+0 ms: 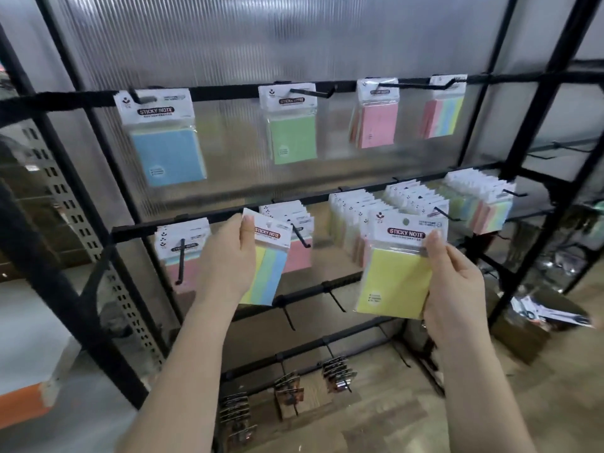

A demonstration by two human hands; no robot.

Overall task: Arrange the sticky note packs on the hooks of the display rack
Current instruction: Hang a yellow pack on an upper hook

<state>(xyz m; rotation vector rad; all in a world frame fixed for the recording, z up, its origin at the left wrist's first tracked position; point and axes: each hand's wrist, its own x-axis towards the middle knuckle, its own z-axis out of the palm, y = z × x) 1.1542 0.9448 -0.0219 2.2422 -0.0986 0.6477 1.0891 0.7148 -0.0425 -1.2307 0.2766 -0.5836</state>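
Observation:
My left hand [225, 256] grips a striped yellow, green and blue sticky note pack [268, 266] in front of the second rail of the black display rack [327, 197]. A yellow sticky note pack [397, 276] is pinched at its header by my right hand [454, 279], just before a full hook of packs [356, 220]. On the top rail hang a blue pack [166, 148], a green pack [292, 132], a pink pack [376, 122] and a striped pack [446, 112]. Several packs fill the second rail's hooks [421, 201].
Bare black hooks [336, 300] jut from the third rail below my hands. Small dark packs [336, 371] hang near the floor. A ribbed translucent panel backs the rack. A perforated metal upright [78, 223] stands at the left, and a box with items [549, 315] at the right.

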